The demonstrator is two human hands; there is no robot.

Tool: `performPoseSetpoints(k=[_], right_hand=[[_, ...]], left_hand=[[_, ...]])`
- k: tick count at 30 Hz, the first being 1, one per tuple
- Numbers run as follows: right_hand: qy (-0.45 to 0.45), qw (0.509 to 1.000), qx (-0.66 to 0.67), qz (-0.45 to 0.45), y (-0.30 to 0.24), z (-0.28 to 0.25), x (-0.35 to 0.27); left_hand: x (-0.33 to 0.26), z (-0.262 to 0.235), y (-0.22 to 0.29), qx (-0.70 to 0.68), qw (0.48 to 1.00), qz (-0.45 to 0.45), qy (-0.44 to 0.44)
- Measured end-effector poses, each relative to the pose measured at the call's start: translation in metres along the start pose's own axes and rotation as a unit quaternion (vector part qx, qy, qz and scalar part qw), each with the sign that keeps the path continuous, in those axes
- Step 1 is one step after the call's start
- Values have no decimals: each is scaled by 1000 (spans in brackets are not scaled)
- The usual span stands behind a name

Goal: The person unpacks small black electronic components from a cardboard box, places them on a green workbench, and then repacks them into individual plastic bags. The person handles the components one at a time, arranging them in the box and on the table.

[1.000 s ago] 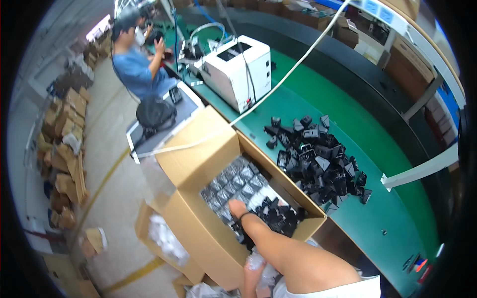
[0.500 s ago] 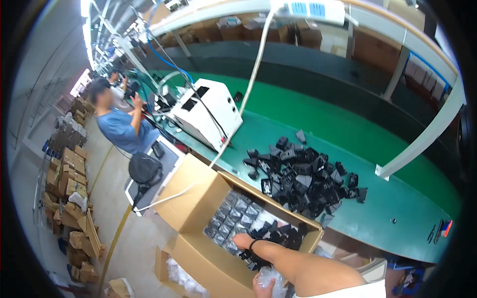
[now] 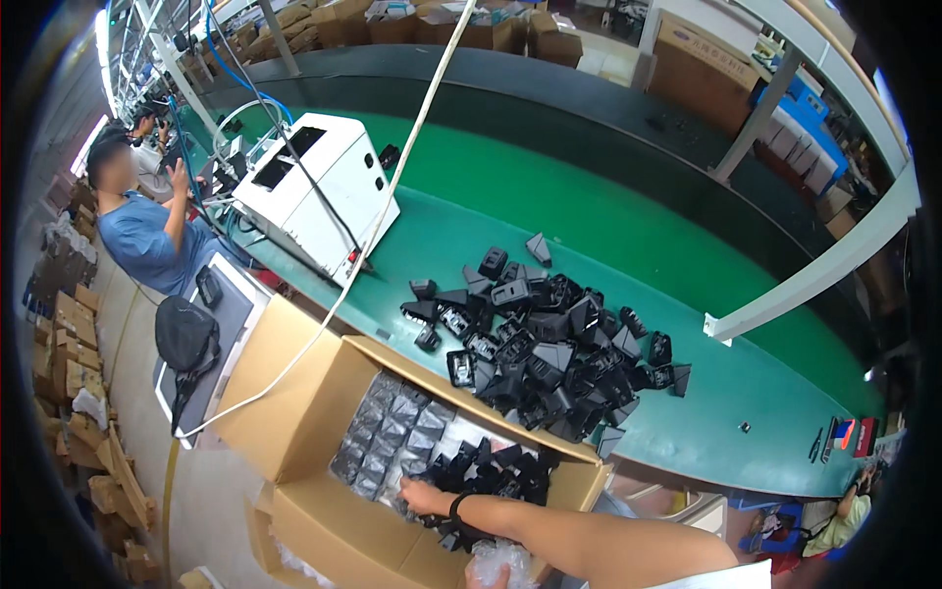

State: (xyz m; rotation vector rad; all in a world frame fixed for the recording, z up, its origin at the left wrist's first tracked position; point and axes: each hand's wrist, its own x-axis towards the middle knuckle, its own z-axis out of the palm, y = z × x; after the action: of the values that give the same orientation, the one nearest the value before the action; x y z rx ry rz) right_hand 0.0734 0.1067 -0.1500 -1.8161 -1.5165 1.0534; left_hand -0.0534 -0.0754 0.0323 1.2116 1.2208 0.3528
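While rows of plastic-wrapped dark packets (image 3: 378, 432) are lying in the far-left part of an open cardboard box (image 3: 329, 525), the person's right hand (image 3: 422, 498) is resting at their near edge, its fingers bending down onto them; whether this grip is pinching a packet or only touching one, the writer cannot tell. A black band (image 3: 457, 507) is circling that wrist. The left hand (image 3: 488, 579), partly cut off by the lower edge, is closing its grip around a crumpled bundle of clear plastic (image 3: 504, 558), below the right forearm. Loose black parts (image 3: 500, 469) are lying in the box, just right of the packets. Beyond the box, a green bench (image 3: 726, 422) is carrying a large heap of black plastic pieces (image 3: 549, 353), some of them showing slanted faces. Farther left on it, a white machine (image 3: 319, 201) is standing, with a pale cable (image 3: 417, 128) running down past its right side and across a box flap. A black bag (image 3: 186, 334) is lying on a grey-topped surface (image 3: 232, 312) left of the box, and a co-worker in a blue shirt (image 3: 147, 236) is sitting beyond it, raising a hand.
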Motion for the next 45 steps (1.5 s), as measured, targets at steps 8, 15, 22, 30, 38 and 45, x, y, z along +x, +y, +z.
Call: performPoseSetpoints(k=[8, 15, 22, 30, 38, 45], right_hand=[[7, 998, 70, -2, 2, -19, -4], [-76, 990, 119, -21, 11, -10, 10], [-64, 995, 61, 42, -2, -20, 4], [-84, 991, -107, 1, -29, 1, 8], [-48, 994, 80, -53, 1, -51, -18], [-50, 994, 18, -97, -40, -157, -87]], left_hand=[[13, -8, -34, 73, 997, -16, -27], [4, 3, -22, 67, 997, 9, 32], [5, 4, -21, 69, 995, 68, 21], [7, 7, -34, 90, 991, 28, 95], [7, 5, 15, 182, 975, 78, 104], [-14, 9, 19, 209, 948, 48, 234]])
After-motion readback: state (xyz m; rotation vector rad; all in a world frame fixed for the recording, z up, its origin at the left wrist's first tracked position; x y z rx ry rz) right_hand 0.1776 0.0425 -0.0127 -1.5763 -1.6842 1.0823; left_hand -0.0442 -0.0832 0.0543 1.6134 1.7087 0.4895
